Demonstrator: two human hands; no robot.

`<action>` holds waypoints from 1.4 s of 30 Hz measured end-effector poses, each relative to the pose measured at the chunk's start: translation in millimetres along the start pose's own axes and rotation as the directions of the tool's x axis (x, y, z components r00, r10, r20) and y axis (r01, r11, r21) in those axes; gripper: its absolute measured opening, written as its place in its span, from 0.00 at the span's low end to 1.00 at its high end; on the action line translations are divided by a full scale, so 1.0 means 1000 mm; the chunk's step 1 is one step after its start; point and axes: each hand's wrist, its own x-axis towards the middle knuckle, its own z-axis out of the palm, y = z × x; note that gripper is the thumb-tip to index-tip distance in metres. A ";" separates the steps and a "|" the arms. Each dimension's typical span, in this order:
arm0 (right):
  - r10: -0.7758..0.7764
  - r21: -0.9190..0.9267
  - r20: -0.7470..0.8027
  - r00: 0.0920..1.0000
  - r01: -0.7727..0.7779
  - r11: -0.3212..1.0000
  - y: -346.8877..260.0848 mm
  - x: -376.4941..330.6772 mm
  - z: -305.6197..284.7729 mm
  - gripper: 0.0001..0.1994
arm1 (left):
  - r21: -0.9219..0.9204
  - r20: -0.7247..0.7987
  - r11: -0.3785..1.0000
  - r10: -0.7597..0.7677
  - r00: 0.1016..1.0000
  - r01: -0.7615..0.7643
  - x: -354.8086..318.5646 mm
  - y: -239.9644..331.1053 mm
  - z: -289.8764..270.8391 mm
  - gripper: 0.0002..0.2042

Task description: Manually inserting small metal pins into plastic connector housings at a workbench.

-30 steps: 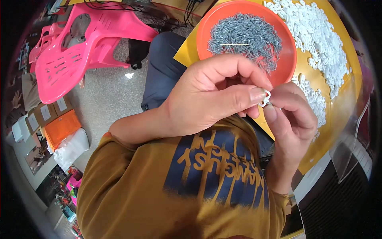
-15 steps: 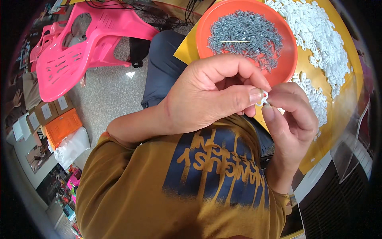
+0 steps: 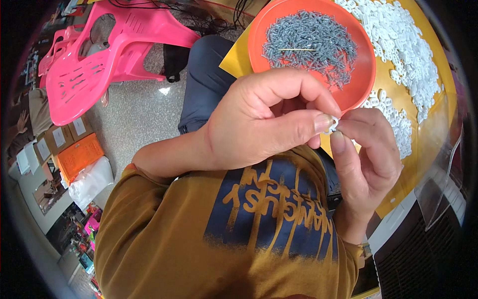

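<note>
My left hand (image 3: 271, 119) pinches a small white plastic piece (image 3: 334, 123) between thumb and forefinger, its loop-like edge showing past the thumbnail. Against that piece, my right hand (image 3: 371, 149) has its thumb and forefinger closed together. What those right fingertips grip is mostly hidden; only a greyish speck shows there. Just beyond both hands is an orange-red bowl (image 3: 366, 89), full of small, thin grey metal-looking pieces (image 3: 308, 42). A pale thin stick (image 3: 298, 49) lies on top of them.
Heaps of white plastic pieces with holes (image 3: 406, 55) cover the right of the yellow tabletop (image 3: 236, 62). A clear plastic sheet (image 3: 438, 179) hangs at its right edge. On the left stand a pink chair (image 3: 82, 84), cardboard boxes (image 3: 77, 128), an orange package (image 3: 79, 157) and a white bag (image 3: 92, 182).
The whole view has shifted slightly. Both hands keep their pinch at the white piece, whose turn has altered a little, with less of it showing between the fingertips.
</note>
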 end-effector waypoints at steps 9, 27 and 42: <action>-0.016 0.007 0.003 1.000 0.016 1.000 0.000 -0.003 0.000 0.08 | 0.076 0.012 0.994 0.073 0.997 -0.073 -0.003 -0.002 0.000 0.07; -0.033 -0.072 -0.059 0.998 0.028 0.997 -0.010 -0.010 -0.003 0.11 | -0.030 -0.011 0.999 -0.011 1.000 0.011 -0.005 0.000 0.006 0.06; 0.155 0.161 -0.080 0.985 -0.140 0.977 -0.013 -0.019 0.002 0.06 | 0.306 0.055 0.911 0.274 0.960 -0.278 -0.012 -0.012 0.009 0.07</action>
